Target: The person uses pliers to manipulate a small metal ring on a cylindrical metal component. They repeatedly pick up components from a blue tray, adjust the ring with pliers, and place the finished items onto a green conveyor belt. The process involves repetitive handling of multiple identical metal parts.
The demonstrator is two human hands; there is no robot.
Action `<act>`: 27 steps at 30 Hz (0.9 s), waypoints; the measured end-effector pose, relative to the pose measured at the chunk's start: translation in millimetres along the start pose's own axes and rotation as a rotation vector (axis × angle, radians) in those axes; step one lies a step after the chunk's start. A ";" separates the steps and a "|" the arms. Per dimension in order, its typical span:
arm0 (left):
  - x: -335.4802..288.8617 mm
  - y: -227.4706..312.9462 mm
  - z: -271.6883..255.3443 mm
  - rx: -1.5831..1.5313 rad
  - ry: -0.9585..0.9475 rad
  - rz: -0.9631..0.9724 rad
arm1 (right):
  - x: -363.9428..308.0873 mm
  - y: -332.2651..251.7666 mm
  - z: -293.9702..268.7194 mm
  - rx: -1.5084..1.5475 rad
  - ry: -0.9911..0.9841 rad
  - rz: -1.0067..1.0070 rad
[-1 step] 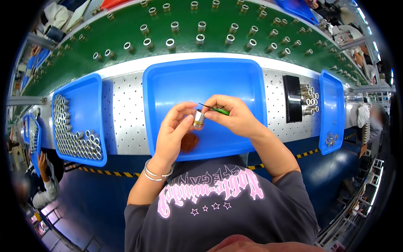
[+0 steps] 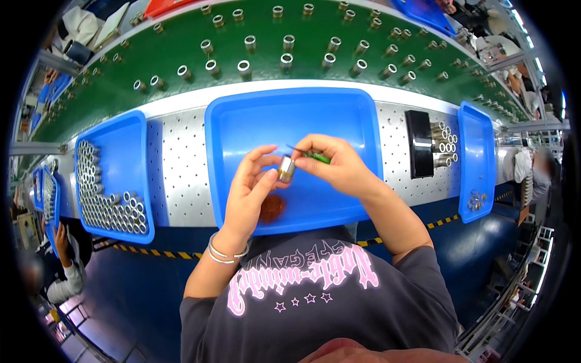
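Observation:
My left hand (image 2: 249, 189) is shut on a small metal cylinder (image 2: 285, 168), pinched between thumb and fingers over the large blue tray (image 2: 290, 112) in front of me. My right hand (image 2: 340, 167) grips a thin green-handled tool (image 2: 319, 158), and its dark tip points left over the top of the cylinder. Both hands meet near the tray's middle. A reddish-brown patch (image 2: 273, 207) lies in the tray under my left wrist, which wears silver bangles (image 2: 225, 252).
A blue tray (image 2: 130, 142) at the left holds several rows of metal cylinders (image 2: 106, 196). At the right stand a black holder (image 2: 418, 144) with cylinders and a narrow blue tray (image 2: 478, 154). Behind runs a green belt (image 2: 181, 42) carrying upright cylinders. Other people sit at both sides.

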State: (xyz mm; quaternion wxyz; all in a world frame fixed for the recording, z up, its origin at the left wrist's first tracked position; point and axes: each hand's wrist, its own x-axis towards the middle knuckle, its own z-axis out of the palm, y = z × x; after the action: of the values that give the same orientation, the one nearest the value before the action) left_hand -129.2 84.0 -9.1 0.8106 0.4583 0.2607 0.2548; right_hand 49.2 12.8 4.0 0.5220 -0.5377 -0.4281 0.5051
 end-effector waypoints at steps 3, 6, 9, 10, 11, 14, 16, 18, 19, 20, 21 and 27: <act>2.1 -2.4 -4.0 0.151 -0.005 0.069 | 26.8 0.0 -30.1 -0.160 0.146 -0.047; 1.9 -5.6 -8.3 0.375 -0.034 0.088 | 74.0 -1.7 -67.6 -0.627 0.398 -0.208; -0.1 -6.3 -11.6 0.553 -0.169 0.071 | 129.3 -7.5 -85.8 -0.959 0.496 -0.174; -0.8 -2.6 -5.1 0.562 -0.147 0.061 | 144.8 -3.4 -92.7 -1.044 0.529 -0.238; -1.4 1.9 -2.0 0.625 -0.155 0.066 | 159.2 3.7 -99.3 -1.130 0.561 -0.302; 0.9 11.0 9.0 0.784 -0.205 0.093 | 173.6 13.1 -119.7 -1.274 0.551 -0.062; -1.0 8.5 2.8 0.874 -0.212 0.150 | 164.9 13.9 -119.9 -1.208 0.557 -0.075; 1.3 9.4 -3.7 0.907 -0.199 0.175 | 148.6 11.0 -121.7 -1.135 0.621 -0.101; 1.0 9.3 -6.2 0.889 -0.187 0.168 | 133.4 4.9 -123.7 -1.125 0.661 -0.081; -0.3 9.2 -7.9 0.873 -0.172 0.159 | 119.3 2.1 -130.1 -1.110 0.697 -0.062; -0.6 8.7 -8.8 0.862 -0.167 0.155 | 107.3 4.3 -146.6 -1.174 0.748 -0.014; 5.2 8.0 -5.1 0.830 -0.172 0.162 | 23.4 14.3 -240.0 -1.321 1.010 0.250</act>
State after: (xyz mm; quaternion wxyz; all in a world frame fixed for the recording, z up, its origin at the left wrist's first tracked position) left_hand -130.1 94.2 -5.3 0.5535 0.7842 0.2357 0.1519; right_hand 288.8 3.8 -25.7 0.1691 -0.9376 -0.2881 -0.0967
